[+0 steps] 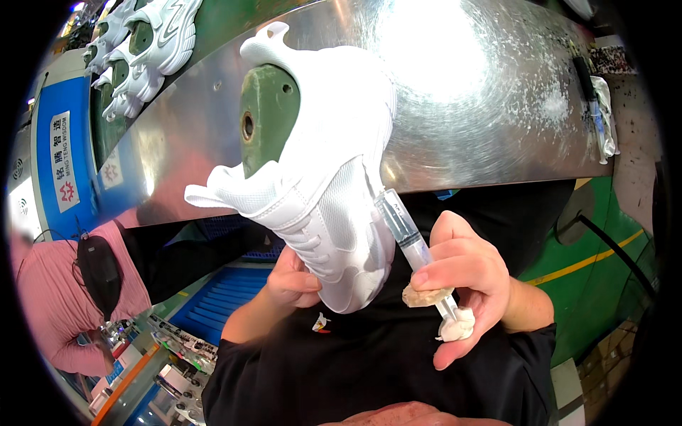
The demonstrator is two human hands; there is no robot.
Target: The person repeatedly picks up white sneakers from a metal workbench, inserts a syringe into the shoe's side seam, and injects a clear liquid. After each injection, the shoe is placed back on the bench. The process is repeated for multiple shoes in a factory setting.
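A white sneaker (323,163) on a green shoe last (266,117) is tilted with its toe pointing down toward me. My left hand (291,280) grips it from below near the toe. My right hand (465,280) holds a clear plastic syringe (408,234) whose tip points up against the shoe's side by the sole edge. The plunger end is caked with white dried glue (456,326), and a yellowish lump sits under my thumb.
A scratched metal workbench (483,92) curves behind the shoe, with a pen-like tool and rag (600,113) at its right end. More white sneakers (142,42) sit on a green conveyor at the upper left. A person in pink (64,291) bends at the lower left.
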